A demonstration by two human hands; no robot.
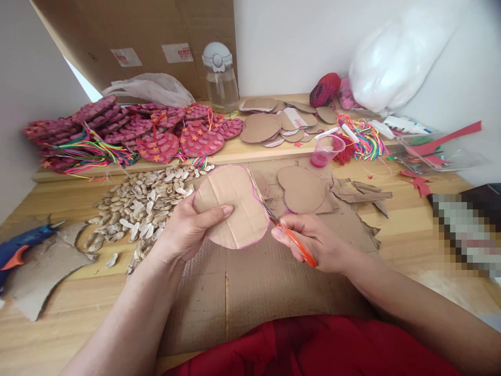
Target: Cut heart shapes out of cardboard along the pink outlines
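Note:
My left hand (191, 222) grips a rounded, notched cardboard cutout (235, 196) by its left side, thumb flat on top. A purple-pink line runs around the cutout's edge. My right hand (313, 237) is closed around the orange handles of a pair of scissors (295, 243). Their blades meet the cutout's right edge, near the notch, and are partly hidden by the cardboard. Behind the scissors a similar cardboard shape (303, 190) lies on a large cardboard sheet (250, 297), beside torn cardboard scraps (362, 193).
Peanut shells (143, 203) are heaped on the left, near a blue glue gun (23, 243). Along the back shelf stand decorated pink pieces (156, 125), a water bottle (221, 78), stacked cardboard shapes (262, 128) and a pink-stained cup (326, 150). A plastic tray (462, 156) sits at right.

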